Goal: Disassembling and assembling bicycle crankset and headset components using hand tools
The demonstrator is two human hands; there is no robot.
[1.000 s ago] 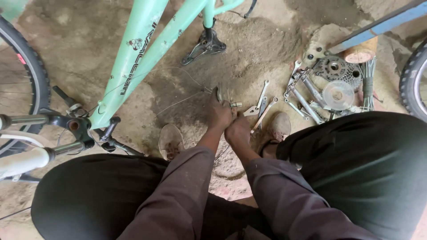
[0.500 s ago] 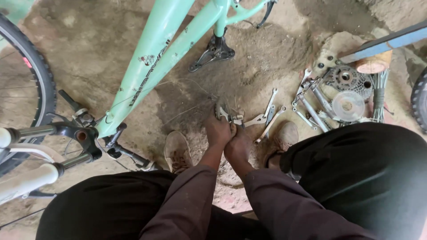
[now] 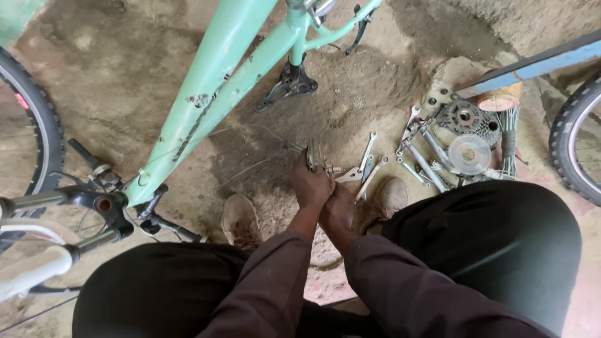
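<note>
My left hand is closed around a small metal tool or part with a thin cable running out of it, held low over the dirt floor between my feet. My right hand sits right behind it, pressed against the left hand; its fingers are curled, and what it grips is hidden. A mint-green bicycle frame slants across the upper left, with its handlebar and brake lever at the left.
Several wrenches lie on the ground just right of my hands. Further right are a sprocket cluster, a clear disc and loose rods. A pedal hangs above. Tyres stand at the left edge and right edge.
The view has tilted down and shifted; my hands stay joined over the same spot on the ground, still working the small metal piece.
</note>
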